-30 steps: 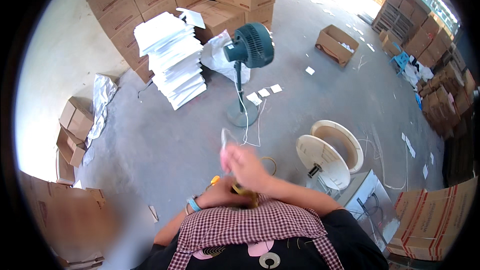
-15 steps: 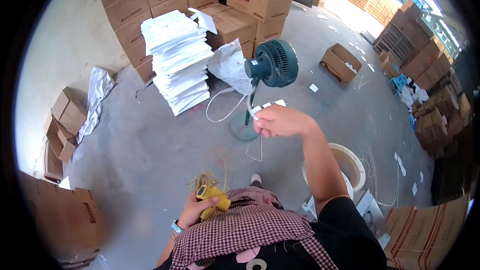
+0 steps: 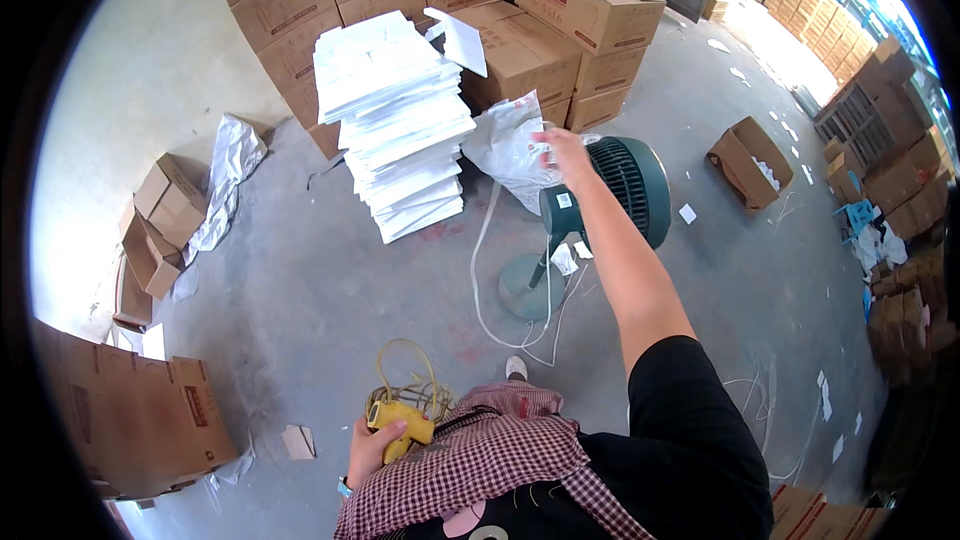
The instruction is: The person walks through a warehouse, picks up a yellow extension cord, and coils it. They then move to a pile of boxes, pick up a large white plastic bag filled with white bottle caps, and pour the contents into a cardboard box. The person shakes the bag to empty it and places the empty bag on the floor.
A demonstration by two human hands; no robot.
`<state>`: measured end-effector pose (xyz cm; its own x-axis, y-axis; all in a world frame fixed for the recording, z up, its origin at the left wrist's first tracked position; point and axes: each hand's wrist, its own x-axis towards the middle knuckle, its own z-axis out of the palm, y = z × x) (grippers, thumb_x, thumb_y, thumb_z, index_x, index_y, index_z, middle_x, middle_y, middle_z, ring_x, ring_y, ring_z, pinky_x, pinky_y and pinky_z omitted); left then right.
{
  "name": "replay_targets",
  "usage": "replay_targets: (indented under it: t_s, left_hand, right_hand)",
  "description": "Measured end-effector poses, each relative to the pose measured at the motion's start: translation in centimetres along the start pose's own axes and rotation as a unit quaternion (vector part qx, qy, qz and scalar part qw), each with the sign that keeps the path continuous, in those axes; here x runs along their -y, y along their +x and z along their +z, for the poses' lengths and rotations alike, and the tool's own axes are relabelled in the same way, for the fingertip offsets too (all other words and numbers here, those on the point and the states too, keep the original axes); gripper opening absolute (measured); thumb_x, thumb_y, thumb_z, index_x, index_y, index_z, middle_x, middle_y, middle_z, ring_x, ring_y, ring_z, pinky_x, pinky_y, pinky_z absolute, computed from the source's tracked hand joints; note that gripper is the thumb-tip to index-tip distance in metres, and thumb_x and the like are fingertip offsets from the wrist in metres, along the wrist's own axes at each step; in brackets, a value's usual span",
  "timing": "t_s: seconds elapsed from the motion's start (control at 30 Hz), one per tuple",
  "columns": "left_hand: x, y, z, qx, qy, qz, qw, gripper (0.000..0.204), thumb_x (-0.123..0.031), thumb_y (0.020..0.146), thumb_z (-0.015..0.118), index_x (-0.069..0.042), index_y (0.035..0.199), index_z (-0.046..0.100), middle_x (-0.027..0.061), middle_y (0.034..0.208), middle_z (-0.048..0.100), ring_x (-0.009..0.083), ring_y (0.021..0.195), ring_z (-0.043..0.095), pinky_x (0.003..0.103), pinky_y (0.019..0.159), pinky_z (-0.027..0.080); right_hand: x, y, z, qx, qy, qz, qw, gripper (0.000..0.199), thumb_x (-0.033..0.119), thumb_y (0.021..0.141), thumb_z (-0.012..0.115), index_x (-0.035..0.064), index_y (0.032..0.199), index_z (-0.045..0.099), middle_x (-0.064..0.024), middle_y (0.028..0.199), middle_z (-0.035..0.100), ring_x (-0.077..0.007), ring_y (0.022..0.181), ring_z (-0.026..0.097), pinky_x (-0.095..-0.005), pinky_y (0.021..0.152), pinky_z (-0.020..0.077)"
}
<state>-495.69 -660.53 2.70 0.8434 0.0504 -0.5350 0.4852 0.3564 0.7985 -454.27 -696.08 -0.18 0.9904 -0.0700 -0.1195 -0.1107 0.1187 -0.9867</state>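
My left hand [image 3: 372,448], low in front of the apron, is closed around a yellow pistol-shaped handheld tool [image 3: 404,424]. A looped yellowish cord [image 3: 432,395] bunches beside the tool. My right hand [image 3: 566,152] reaches far forward, its fingers partly spread, with nothing visible in them. Behind those fingers lies a crumpled white plastic bag [image 3: 508,148]. My right forearm crosses in front of a dark green standing fan [image 3: 640,190] and hides part of its head. A white cord [image 3: 478,275] loops down beside the fan's round base [image 3: 517,290].
A tall leaning stack of white sheets [image 3: 405,140] stands left of the bag. Brown cartons [image 3: 590,5] are piled behind it. An open carton [image 3: 740,175] sits on the floor at right. Folded cardboard [image 3: 130,410] stands at the left, and paper scraps litter the floor.
My right hand has let go of the white cord and moved forward and up, past the fan's head. The view has shifted too. My left hand still holds the yellow tool.
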Motion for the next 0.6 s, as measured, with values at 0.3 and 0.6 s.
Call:
replay_targets:
  t_s: [0.3, 0.6]
  left_hand:
    - [-6.6, 7.5, 5.9, 0.010, -0.046, -0.019, 0.999, 0.036, -0.007, 0.081, 0.062, 0.010, 0.111, 0.052, 0.0186, 0.102, 0.064, 0.0245, 0.089, 0.064, 0.034, 0.079, 0.053]
    - [-13.1, 17.6, 6.3, 0.083, 0.032, -0.042, 0.995, 0.035, -0.017, 0.084, 0.064, 0.004, 0.111, 0.055, 0.0114, 0.100, 0.065, 0.0169, 0.086, 0.064, 0.028, 0.068, 0.054]
  right_hand:
    - [-17.0, -15.4, -4.5, -0.240, 0.089, 0.068, 0.964, 0.018, 0.014, 0.094, 0.044, 0.0036, 0.085, 0.056, -0.0057, 0.073, 0.058, -0.0112, 0.061, 0.052, -0.0235, 0.050, 0.0413]
    - [-30.8, -21.8, -7.0, -0.310, -0.459, 0.032, 0.832, 0.041, 0.017, 0.080, 0.064, -0.0029, 0.112, 0.051, -0.0166, 0.106, 0.055, -0.0242, 0.094, 0.052, -0.0371, 0.086, 0.0415]
